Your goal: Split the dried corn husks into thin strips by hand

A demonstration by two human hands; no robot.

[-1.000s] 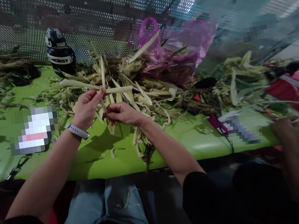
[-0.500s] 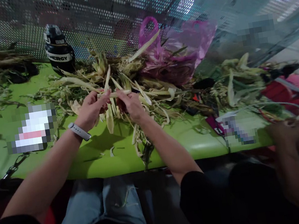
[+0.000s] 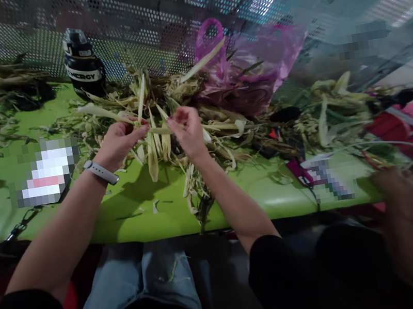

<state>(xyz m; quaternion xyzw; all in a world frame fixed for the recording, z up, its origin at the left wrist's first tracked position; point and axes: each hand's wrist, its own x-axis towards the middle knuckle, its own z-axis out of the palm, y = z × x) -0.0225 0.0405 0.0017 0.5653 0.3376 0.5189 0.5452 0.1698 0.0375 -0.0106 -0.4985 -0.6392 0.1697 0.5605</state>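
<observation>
Above the green table, my left hand is closed in a pinch on a bundle of pale corn husk strips, which fan out upward and downward from its fingertips. A flat husk strip runs sideways from there to my right hand. The thumb and fingers of my right hand pinch the strip's other end. Exactly how the strips cross at the left fingertips is too small to make out. Loose dried husks lie heaped just behind both hands.
A black bottle and a pink plastic bag stand at the back by a perforated metal screen. A blurred-out phone lies on the green table at left. Another person's hands are at far right.
My right hand has turned up and drawn slightly right, away from the left hand. More of the husk bundle shows between them. The view has shifted slightly.
</observation>
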